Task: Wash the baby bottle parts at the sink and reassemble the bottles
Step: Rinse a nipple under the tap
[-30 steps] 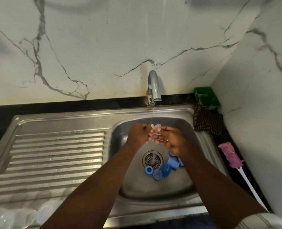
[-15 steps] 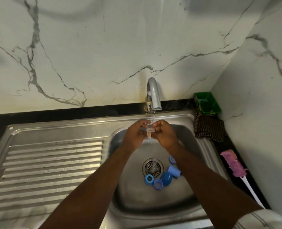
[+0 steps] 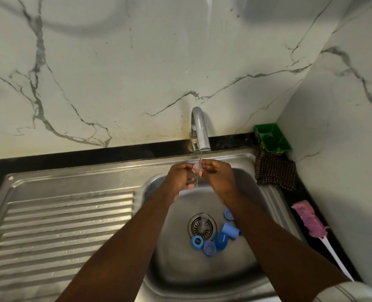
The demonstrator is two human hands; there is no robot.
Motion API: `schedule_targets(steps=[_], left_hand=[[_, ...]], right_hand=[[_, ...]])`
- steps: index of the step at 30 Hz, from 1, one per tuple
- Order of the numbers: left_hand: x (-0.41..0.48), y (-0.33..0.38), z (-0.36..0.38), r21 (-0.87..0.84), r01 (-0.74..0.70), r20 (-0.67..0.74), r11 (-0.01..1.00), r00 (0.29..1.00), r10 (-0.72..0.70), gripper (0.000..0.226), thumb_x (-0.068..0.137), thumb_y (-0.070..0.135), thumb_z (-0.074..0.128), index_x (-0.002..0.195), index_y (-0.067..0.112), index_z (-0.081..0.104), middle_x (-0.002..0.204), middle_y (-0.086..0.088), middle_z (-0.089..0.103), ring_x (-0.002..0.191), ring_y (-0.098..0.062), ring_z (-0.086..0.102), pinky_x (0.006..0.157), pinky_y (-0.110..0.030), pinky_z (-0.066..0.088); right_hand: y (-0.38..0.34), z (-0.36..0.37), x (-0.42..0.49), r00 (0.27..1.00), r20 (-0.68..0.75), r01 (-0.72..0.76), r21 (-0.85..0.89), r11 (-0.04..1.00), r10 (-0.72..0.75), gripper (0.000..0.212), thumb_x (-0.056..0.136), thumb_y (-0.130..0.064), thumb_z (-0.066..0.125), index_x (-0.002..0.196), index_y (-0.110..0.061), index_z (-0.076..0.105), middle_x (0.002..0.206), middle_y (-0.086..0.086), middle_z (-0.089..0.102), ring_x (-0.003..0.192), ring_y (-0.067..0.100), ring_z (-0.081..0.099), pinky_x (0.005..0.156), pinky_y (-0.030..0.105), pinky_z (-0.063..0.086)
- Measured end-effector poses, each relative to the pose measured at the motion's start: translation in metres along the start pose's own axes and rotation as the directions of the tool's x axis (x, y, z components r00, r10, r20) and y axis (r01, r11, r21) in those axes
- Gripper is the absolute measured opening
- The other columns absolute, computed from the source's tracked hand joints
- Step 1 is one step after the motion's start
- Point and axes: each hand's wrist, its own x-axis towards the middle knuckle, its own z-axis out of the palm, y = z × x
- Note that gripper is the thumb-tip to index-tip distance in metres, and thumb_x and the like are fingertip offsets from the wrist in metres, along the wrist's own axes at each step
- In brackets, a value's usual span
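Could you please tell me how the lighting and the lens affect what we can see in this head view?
Head view: the wide-angle lens bows the sink rim; dim light, soft shadows on the marble wall, glare on the drainboard; the clear part held by left hand and right hand under the tap is too see-through to identify; the blue parts look sharp.

A small clear bottle part (image 3: 196,169), blurred by running water, was pinched between the left hand (image 3: 180,177) and the right hand (image 3: 218,174), held up well behind the drain (image 3: 201,225). Five blue parts lay around that drain: a first ring (image 3: 197,242) at its front edge, a second ring (image 3: 209,248) front-right of it, a dark domed cap (image 3: 220,240) on its side to the right, a pale blue collar (image 3: 230,230) tipped over further right, and a third ring (image 3: 229,215) to the right, partly hidden by the forearm.
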Motion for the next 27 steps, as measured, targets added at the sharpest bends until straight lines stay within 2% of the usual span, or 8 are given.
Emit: schedule_targets(steps=[3,6,10,12,15,19,25,27], left_hand=[[-0.009,-0.007,0.001,-0.096,0.04,0.064,0.995,0.997,-0.034,0.016,0.1,0.014,0.055,0.108,0.011,0.068,0.103,-0.013,0.072,0.093,-0.024,0.068,0.081,-0.037,0.059],[-0.012,-0.01,0.005,-0.16,0.043,0.022,0.986,0.999,-0.04,0.019,0.102,0.022,0.053,0.106,0.011,0.067,0.099,-0.01,0.071,0.092,-0.023,0.068,0.082,-0.037,0.059],[-0.012,-0.014,0.005,-0.307,0.095,0.011,0.947,0.995,-0.096,0.023,0.104,0.025,0.052,0.1,0.011,0.07,0.092,-0.009,0.068,0.086,-0.02,0.064,0.079,-0.034,0.058],[-0.013,-0.014,0.003,-0.39,0.121,0.008,0.913,0.992,-0.128,0.023,0.102,0.025,0.055,0.097,0.009,0.071,0.088,-0.007,0.069,0.083,-0.018,0.066,0.083,-0.035,0.059],[-0.016,-0.009,0.003,-0.478,0.176,0.05,0.861,0.984,-0.173,0.017,0.1,0.017,0.058,0.094,0.006,0.071,0.077,-0.005,0.071,0.071,-0.014,0.066,0.079,-0.032,0.059],[-0.018,-0.004,0.006,-0.611,0.227,0.125,0.758,0.974,-0.191,0.016,0.098,0.016,0.062,0.095,0.004,0.072,0.081,-0.007,0.074,0.077,-0.016,0.07,0.081,-0.032,0.057],[-0.018,-0.014,0.012,-0.543,0.236,0.103,0.806,0.971,-0.215,0.017,0.098,0.02,0.062,0.088,0.007,0.068,0.069,-0.003,0.069,0.064,-0.012,0.067,0.074,-0.029,0.059],[-0.02,-0.016,0.013,-0.505,0.293,0.141,0.812,0.956,-0.258,0.022,0.097,0.027,0.065,0.083,0.01,0.068,0.069,-0.002,0.066,0.063,-0.011,0.062,0.071,-0.027,0.058]], right_hand=[[0.003,0.003,-0.003,1.0,-0.02,0.02,-0.111,0.994,-0.023,0.02,0.083,0.0,0.074,0.102,-0.006,0.073,0.094,0.005,0.075,0.075,0.0,0.066,0.066,0.004,0.047],[0.004,0.005,-0.007,0.999,0.04,0.02,-0.116,0.993,-0.015,0.018,0.088,0.0,0.069,0.105,-0.005,0.071,0.091,0.003,0.072,0.068,-0.011,0.062,0.063,0.001,0.044],[-0.001,0.008,-0.01,0.995,0.06,0.091,-0.198,0.976,-0.08,0.014,0.089,-0.008,0.07,0.101,-0.015,0.074,0.091,-0.003,0.073,0.078,0.001,0.065,0.072,0.012,0.046],[-0.005,0.008,-0.011,0.993,0.06,0.115,-0.239,0.964,-0.104,0.015,0.09,-0.011,0.07,0.104,-0.015,0.075,0.093,-0.003,0.073,0.082,0.005,0.065,0.073,0.01,0.044],[-0.009,0.005,-0.01,0.99,0.015,0.139,-0.291,0.947,-0.141,0.017,0.091,-0.015,0.069,0.108,-0.015,0.076,0.095,-0.003,0.074,0.085,0.006,0.065,0.072,0.004,0.04],[-0.012,0.002,-0.007,0.981,-0.04,0.168,-0.324,0.931,-0.191,0.019,0.092,-0.016,0.068,0.109,-0.017,0.075,0.099,-0.001,0.076,0.088,0.006,0.066,0.073,0.002,0.038],[-0.006,0.0,-0.009,0.986,-0.004,0.154,-0.342,0.927,-0.165,0.011,0.091,-0.019,0.068,0.101,-0.021,0.074,0.093,-0.004,0.074,0.086,0.008,0.067,0.075,0.016,0.046],[-0.003,0.0,-0.011,0.981,-0.006,0.179,-0.339,0.923,-0.193,0.011,0.092,-0.018,0.066,0.102,-0.019,0.072,0.094,-0.005,0.073,0.086,0.007,0.065,0.076,0.013,0.045]])
